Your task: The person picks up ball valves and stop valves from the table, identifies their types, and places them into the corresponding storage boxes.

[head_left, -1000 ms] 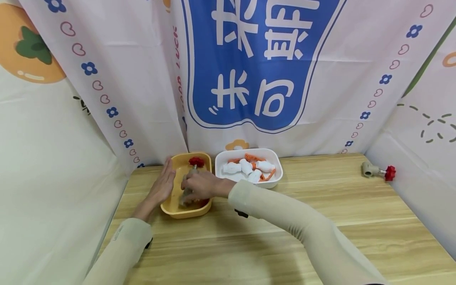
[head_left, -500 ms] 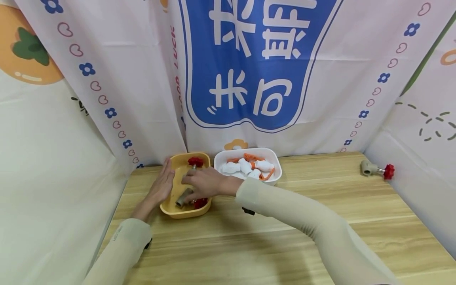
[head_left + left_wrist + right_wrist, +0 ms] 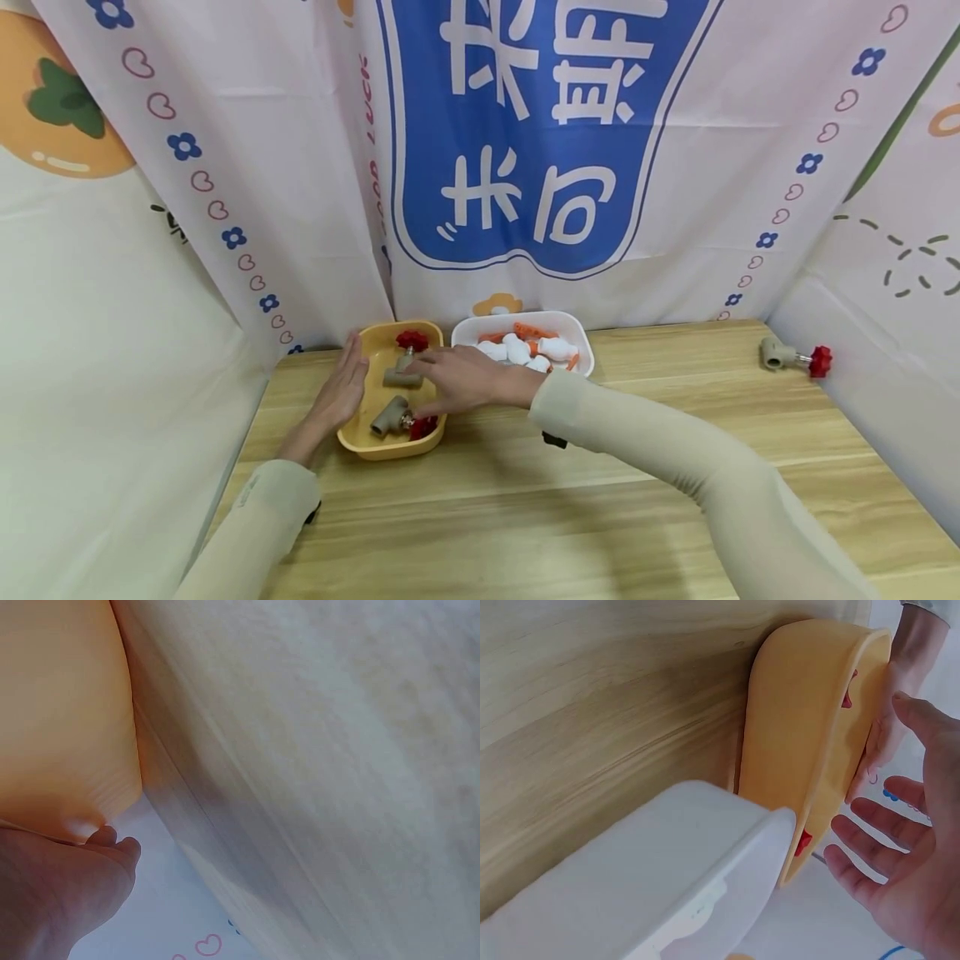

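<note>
My left hand (image 3: 339, 395) rests along the left wall of a yellow plastic tray (image 3: 386, 452), its fingers straight. The left wrist view has that hand (image 3: 71, 881) touching the tray's outer wall (image 3: 67, 705). Inside the tray lie two grey-beige pipe valves with red handwheels: one valve (image 3: 402, 377) at the back, another valve (image 3: 391, 416) at the front. Over the tray's right rim is my right hand (image 3: 471, 379), holding nothing. Its fingers are spread and relaxed in the right wrist view, where parts of the red handwheels (image 3: 802, 843) show inside the tray.
A white tray (image 3: 587, 373) stands just right of the yellow one, holding several white valves with orange handles (image 3: 557, 348). Another grey-beige valve (image 3: 780, 355) with a red handwheel lies at the table's far right. Printed curtains (image 3: 315, 208) enclose the back and sides of the wooden table (image 3: 465, 517).
My right hand has let go of the front valve, which now lies in the yellow tray, and has moved up and right. The left hand has stayed at the tray's side.
</note>
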Demonstrator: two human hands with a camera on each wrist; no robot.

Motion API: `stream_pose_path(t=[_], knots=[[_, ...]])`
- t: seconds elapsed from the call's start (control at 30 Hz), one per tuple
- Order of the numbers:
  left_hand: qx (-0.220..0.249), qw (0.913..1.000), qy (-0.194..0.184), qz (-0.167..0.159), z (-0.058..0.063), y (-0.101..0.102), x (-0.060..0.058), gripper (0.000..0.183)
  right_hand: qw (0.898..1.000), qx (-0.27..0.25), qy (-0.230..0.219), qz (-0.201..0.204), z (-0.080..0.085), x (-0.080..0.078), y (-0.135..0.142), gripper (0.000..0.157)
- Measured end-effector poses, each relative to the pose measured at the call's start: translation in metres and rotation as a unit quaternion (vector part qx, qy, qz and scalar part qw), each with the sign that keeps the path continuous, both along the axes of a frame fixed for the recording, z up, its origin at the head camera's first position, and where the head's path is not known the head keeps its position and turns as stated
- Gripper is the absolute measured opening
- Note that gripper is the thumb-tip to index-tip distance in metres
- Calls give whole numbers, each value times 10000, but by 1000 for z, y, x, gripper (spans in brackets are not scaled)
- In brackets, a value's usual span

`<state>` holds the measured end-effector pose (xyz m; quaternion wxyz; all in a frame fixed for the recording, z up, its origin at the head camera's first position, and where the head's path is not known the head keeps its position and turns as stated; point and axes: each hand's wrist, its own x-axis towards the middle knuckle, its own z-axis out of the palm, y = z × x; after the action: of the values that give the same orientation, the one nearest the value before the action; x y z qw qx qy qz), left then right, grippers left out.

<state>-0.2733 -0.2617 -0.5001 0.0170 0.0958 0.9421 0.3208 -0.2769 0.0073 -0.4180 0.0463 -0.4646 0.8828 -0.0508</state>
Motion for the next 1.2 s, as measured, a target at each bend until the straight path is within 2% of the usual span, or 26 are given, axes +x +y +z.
stream_pose_path(t=[0.2, 0.37, 0.73, 1.2], knots=[[26, 10000, -25, 18, 0, 0, -1, 66, 9998, 123, 158, 23, 7, 2, 17, 77], [26, 10000, -14, 23, 0, -1, -1, 66, 9999, -26, 132, 69, 13, 5, 32, 76], [31, 10000, -25, 29, 1, 1, 0, 64, 9981, -244, 500, 271, 21, 8, 69, 79], [58, 10000, -32, 53, 0, 0, -2, 64, 9988, -328, 362, -106, 25, 12, 138, 75]])
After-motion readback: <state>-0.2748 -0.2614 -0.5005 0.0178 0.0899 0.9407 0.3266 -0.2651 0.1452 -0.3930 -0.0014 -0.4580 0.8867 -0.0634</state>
